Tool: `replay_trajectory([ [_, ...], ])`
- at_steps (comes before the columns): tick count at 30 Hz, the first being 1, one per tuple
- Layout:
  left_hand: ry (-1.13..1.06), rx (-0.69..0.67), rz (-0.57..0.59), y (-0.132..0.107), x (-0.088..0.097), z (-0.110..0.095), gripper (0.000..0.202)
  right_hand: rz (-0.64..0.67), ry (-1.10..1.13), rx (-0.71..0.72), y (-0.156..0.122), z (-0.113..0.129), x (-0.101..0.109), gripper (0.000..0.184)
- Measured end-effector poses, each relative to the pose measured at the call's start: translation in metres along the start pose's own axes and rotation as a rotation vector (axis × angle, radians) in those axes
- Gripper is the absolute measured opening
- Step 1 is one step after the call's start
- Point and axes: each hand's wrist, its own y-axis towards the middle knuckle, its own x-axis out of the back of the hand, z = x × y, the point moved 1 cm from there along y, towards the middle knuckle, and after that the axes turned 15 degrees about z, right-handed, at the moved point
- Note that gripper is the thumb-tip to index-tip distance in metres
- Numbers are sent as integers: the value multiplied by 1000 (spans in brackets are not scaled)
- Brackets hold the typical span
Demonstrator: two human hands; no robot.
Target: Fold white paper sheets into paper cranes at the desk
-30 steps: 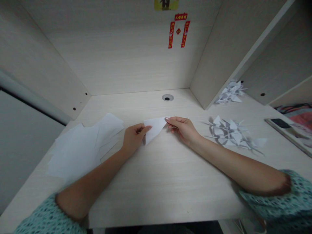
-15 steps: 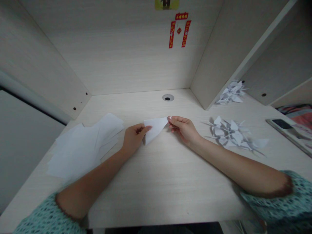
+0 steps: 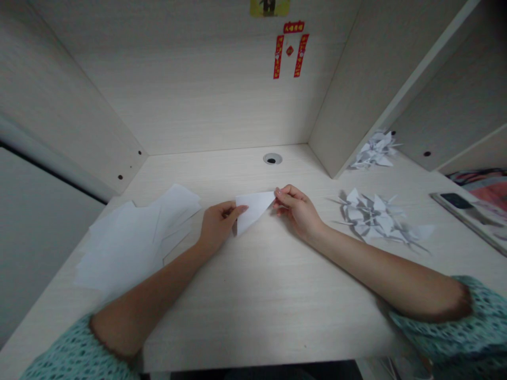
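Observation:
A white sheet of paper (image 3: 253, 207), folded into a triangle, is held just over the middle of the desk between both hands. My left hand (image 3: 221, 224) pinches its left side, thumb on top and the other fingers behind. At the triangle's right tip, my right hand (image 3: 297, 207) grips the corner between thumb and forefinger. Left of my left hand lies a spread pile of white paper sheets (image 3: 130, 243). Right of my right hand sits a cluster of folded white paper cranes (image 3: 372, 214).
More folded paper pieces (image 3: 378, 149) rest behind the upright panel (image 3: 356, 105) at the right. A phone (image 3: 467, 216) lies at the desk's right side. A round cable hole (image 3: 273, 159) is near the back wall. The desk's front edge (image 3: 253, 367) runs along the bottom.
Almost nothing differs. My right hand has shifted very slightly at the paper's tip, and the view has moved a little. Both hands keep their hold on the folded paper.

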Motion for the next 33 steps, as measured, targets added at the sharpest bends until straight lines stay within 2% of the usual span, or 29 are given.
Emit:
replay_trajectory([
  [20, -136, 21, 77, 5, -1, 5, 45, -46, -17, 75, -1, -5, 0, 29],
  [26, -162, 18, 95, 4, 0, 5, 45, -69, 55, 106, 2, -7, 3, 29],
  [31, -188, -2, -8, 5, 3, 8, 47, -146, 97, 185, 4, -9, 8, 38],
  [33, -203, -15, -46, 5, 3, 8, 46, -69, 7, 203, 1, -11, 3, 37],
])
